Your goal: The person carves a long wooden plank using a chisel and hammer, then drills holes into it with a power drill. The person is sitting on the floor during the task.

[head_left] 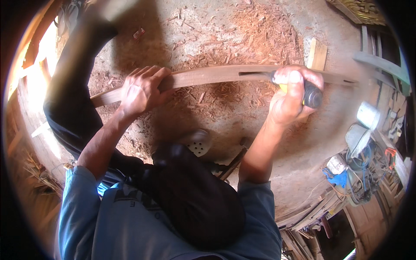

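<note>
A long, narrow wooden board [203, 76] runs across in front of me, with a dark slot cut in its face right of the middle. My left hand [143, 89] is closed over its left part, fingers lying across the top. In my right fist [292, 93] is a chisel [313, 95] with a black and yellow handle. Its thin blade points left along the slot; the tip is hard to tell from the dark cut. A second short slot [349, 81] shows near the board's blurred right end.
Wood chips and shavings [255, 30] cover the concrete floor beyond the board. A small pale wood block [317, 54] lies behind it. To the right are a heap of cords and containers [357, 160] and stacked timber strips [312, 212]. My dark-trousered leg [71, 95] stretches out on the left.
</note>
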Demonstrator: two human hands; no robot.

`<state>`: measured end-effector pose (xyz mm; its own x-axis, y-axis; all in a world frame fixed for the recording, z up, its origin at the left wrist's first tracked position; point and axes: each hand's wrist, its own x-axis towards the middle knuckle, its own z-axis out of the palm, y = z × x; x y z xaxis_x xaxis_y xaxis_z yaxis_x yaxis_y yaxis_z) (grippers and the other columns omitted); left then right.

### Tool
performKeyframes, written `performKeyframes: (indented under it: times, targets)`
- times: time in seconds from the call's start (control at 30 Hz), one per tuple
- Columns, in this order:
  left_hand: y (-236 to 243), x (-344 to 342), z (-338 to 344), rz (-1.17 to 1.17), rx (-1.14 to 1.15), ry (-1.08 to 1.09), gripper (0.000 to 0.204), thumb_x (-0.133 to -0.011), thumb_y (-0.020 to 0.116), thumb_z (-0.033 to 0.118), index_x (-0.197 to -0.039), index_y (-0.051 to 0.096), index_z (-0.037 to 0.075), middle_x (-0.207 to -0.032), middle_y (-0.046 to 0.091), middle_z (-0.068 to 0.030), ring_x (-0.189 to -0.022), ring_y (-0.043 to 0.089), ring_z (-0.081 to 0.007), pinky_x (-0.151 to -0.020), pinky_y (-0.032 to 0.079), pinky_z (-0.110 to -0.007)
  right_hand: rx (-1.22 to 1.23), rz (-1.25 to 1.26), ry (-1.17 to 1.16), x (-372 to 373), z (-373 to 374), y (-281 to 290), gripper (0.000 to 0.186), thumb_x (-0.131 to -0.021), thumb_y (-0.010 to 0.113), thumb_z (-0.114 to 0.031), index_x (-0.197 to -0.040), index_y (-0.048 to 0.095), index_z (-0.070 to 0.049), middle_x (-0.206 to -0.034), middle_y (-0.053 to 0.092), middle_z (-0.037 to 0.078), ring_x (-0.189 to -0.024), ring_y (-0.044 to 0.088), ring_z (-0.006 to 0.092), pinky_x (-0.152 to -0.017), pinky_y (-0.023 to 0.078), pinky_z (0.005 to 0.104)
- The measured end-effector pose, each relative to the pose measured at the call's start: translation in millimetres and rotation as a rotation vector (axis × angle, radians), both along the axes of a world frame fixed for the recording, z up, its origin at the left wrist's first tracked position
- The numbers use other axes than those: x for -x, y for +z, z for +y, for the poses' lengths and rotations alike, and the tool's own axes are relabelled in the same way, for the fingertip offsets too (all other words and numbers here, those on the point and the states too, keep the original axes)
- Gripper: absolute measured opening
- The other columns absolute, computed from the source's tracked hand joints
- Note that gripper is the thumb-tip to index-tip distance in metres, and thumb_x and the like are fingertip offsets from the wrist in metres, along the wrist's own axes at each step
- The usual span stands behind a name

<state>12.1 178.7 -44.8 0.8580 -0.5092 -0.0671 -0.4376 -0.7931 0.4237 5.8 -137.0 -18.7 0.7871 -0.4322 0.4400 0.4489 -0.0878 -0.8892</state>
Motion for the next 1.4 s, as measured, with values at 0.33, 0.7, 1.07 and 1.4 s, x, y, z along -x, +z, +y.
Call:
performKeyframes:
  times: [0.33,0.7,1.07,1.4]
  targets:
    - [-3.5,5.6,-1.0,-0.064,-0.009,0.004,0.024,-0.082,0.08,0.025,-0.1,0.071,0.012,-0.096,0.073,-0.0062,-0.088,0.073,-0.0257,-0.081,0.058,-0.041,-0.238,-0.259,-0.104,-2.2,-31.0,71.6,0.028,-0.102,0.047,-0.023,-0.084,0.054,-0.003,-0.068,0.059,0.012,-0.055,0.057,0.0218,-0.054,0.055,0.038]
    - [-0.1,3.2,-2.3,-0.062,-0.01,-0.018,0.031,-0.077,0.079,0.022,-0.105,0.071,0.011,-0.098,0.073,-0.0064,-0.09,0.072,-0.027,-0.084,0.057,-0.041,-0.115,-0.103,-0.172,10.7,-4.5,59.1,0.019,-0.094,0.06,-0.015,-0.095,0.05,0.001,-0.066,0.056,0.013,-0.055,0.057,0.0224,-0.052,0.055,0.0388]
    - [-2.4,4.0,-3.1,-0.091,-0.031,-0.011,0.028,-0.08,0.077,0.022,-0.105,0.072,0.01,-0.099,0.074,-0.0077,-0.091,0.073,-0.0274,-0.084,0.057,-0.041,-0.131,-0.202,-0.034,10.2,6.8,42.5,0.063,-0.098,0.064,-0.06,-0.123,0.049,-0.004,-0.094,0.064,0.017,-0.07,0.065,0.0227,-0.057,0.061,0.0359]
    - [-5.0,4.6,-1.0,0.035,-0.079,0.014,0.047,-0.073,0.086,0.034,-0.111,0.071,0.01,-0.107,0.074,-0.011,-0.1,0.071,-0.0321,-0.089,0.055,-0.045,-0.571,-0.303,-0.06,29.3,-33.2,61.7,0.064,-0.106,0.038,-0.068,-0.118,0.056,-0.008,-0.097,0.06,0.009,-0.07,0.06,0.0192,-0.065,0.055,0.0377]
